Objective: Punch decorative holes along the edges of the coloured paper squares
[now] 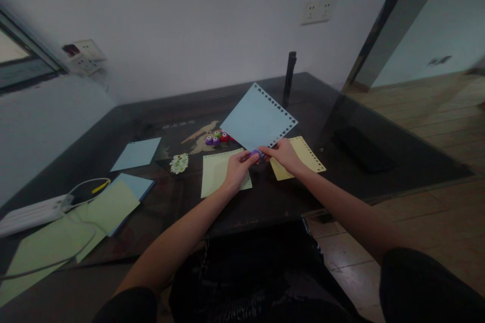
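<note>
The left hand (238,167) covered much of the purple object (255,153), perhaps a small punch, and the near corner of the blue sheet (257,118) was hidden there. The picture's edge cut off the white power strip (32,214). Lettering (179,124) on the table (178,227) was too small to read.

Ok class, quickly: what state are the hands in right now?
Left hand: closed, holding the small purple object.
Right hand: closed on the raised blue sheet, near its corner.

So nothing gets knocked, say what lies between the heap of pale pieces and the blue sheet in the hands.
In the head view, a cluster of small purple, green and red objects lies between the heap and the held blue sheet.
</note>
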`<state>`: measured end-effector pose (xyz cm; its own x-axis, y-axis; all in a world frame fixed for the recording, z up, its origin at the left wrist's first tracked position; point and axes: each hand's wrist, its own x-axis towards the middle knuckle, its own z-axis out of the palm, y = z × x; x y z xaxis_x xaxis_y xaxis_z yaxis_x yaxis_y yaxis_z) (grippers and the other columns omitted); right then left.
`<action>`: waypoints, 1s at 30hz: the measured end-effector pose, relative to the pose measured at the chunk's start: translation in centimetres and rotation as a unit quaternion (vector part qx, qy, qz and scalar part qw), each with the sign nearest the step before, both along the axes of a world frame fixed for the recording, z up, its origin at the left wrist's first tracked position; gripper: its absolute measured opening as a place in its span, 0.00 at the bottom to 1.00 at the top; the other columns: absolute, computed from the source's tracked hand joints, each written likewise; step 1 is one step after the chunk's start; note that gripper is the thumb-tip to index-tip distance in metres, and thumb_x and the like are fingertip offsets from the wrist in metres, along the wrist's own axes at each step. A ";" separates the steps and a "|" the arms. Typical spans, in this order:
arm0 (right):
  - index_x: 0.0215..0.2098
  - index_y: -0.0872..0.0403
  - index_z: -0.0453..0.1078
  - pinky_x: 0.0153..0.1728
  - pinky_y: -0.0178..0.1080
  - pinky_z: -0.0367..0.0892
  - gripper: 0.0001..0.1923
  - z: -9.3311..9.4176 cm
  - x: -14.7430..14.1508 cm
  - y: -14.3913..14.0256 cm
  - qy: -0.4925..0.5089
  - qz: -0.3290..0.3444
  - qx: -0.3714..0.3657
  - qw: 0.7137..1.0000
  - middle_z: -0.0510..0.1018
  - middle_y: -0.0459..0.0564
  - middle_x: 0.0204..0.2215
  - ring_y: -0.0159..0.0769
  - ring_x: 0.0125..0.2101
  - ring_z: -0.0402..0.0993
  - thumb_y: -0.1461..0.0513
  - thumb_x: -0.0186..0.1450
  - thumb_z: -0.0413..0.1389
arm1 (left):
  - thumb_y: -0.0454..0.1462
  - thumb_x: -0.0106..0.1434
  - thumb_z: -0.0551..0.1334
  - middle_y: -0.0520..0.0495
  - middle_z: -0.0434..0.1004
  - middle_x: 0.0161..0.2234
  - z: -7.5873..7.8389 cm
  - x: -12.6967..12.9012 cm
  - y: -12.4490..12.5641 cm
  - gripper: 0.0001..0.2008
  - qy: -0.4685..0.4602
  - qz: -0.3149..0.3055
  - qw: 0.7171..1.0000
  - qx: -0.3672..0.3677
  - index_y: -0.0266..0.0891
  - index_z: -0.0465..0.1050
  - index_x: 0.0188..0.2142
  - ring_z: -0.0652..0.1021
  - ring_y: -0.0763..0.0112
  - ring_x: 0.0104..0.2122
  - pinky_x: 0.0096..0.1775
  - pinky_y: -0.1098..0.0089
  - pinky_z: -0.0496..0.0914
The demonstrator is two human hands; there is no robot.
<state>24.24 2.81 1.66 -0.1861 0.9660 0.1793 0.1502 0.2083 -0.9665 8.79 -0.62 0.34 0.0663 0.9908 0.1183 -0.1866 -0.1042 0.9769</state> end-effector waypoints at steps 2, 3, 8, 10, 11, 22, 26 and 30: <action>0.25 0.57 0.70 0.24 0.39 0.69 0.12 0.0 0.0 0.0 -0.004 0.000 0.003 1.000 0.75 0.49 0.19 0.33 0.18 0.70 0.55 0.53 0.62 | 0.42 0.50 0.69 0.44 0.80 0.33 0.0 -0.1 0.0 0.13 0.002 -0.005 1.000 -0.007 0.35 0.79 0.33 0.77 0.67 0.32 0.41 0.66 0.70; 0.25 0.56 0.70 0.24 0.39 0.69 0.12 0.0 0.0 0.0 -0.005 0.000 0.004 1.000 0.75 0.49 0.19 0.34 0.18 0.70 0.55 0.53 0.61 | 0.42 0.50 0.69 0.44 0.80 0.33 0.0 -0.1 0.0 0.14 0.004 -0.008 1.000 -0.011 0.34 0.79 0.33 0.77 0.67 0.32 0.41 0.66 0.70; 0.25 0.57 0.70 0.23 0.39 0.70 0.11 0.1 0.0 0.0 -0.009 -0.010 0.001 1.000 0.76 0.49 0.19 0.34 0.18 0.70 0.57 0.54 0.61 | 0.42 0.50 0.70 0.43 0.80 0.35 0.3 -0.1 -0.1 0.17 -0.003 -0.022 0.999 -0.044 0.33 0.78 0.37 0.77 0.68 0.33 0.41 0.66 0.70; 0.25 0.57 0.70 0.23 0.39 0.70 0.10 0.1 0.0 -0.1 -0.009 -0.010 -0.006 1.000 0.76 0.50 0.20 0.34 0.18 0.71 0.57 0.54 0.61 | 0.42 0.49 0.70 0.43 0.80 0.35 0.3 -0.2 -0.2 0.18 -0.010 -0.028 0.998 -0.060 0.33 0.78 0.37 0.77 0.69 0.33 0.41 0.66 0.70; 0.25 0.57 0.70 0.23 0.39 0.70 0.10 0.1 0.0 -0.1 -0.009 -0.009 -0.009 1.000 0.76 0.50 0.20 0.34 0.19 0.71 0.57 0.54 0.61 | 0.42 0.49 0.70 0.42 0.80 0.35 0.2 -0.2 -0.2 0.18 -0.013 -0.031 0.997 -0.064 0.32 0.78 0.37 0.77 0.69 0.33 0.41 0.66 0.70; 0.24 0.57 0.70 0.23 0.38 0.68 0.10 0.0 0.1 0.1 -0.017 -0.024 0.006 1.000 0.75 0.49 0.19 0.33 0.18 0.70 0.57 0.54 0.60 | 0.40 0.48 0.71 0.42 0.79 0.36 0.2 -0.4 0.0 0.18 -0.031 -0.040 0.994 -0.098 0.32 0.76 0.37 0.77 0.69 0.34 0.40 0.67 0.71; 0.24 0.56 0.69 0.22 0.38 0.68 0.11 0.1 0.1 0.2 -0.019 -0.036 0.007 0.999 0.75 0.49 0.18 0.33 0.18 0.70 0.57 0.54 0.60 | 0.39 0.47 0.71 0.42 0.79 0.34 0.5 -0.4 -0.1 0.18 -0.041 -0.037 0.992 -0.116 0.32 0.75 0.37 0.77 0.69 0.32 0.40 0.66 0.71; 0.24 0.57 0.70 0.21 0.37 0.68 0.11 0.1 0.3 0.2 -0.020 -0.042 0.012 0.999 0.75 0.49 0.18 0.33 0.17 0.69 0.57 0.54 0.60 | 0.39 0.49 0.71 0.43 0.78 0.31 0.7 -0.7 -0.2 0.19 -0.031 -0.038 0.992 -0.118 0.32 0.73 0.39 0.77 0.69 0.31 0.38 0.66 0.71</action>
<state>24.52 3.03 1.79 -0.1127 0.9739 0.1968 0.2070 0.2167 -0.9540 8.11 -0.79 1.09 0.1420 0.9836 -0.1108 -0.2464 0.1435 0.9585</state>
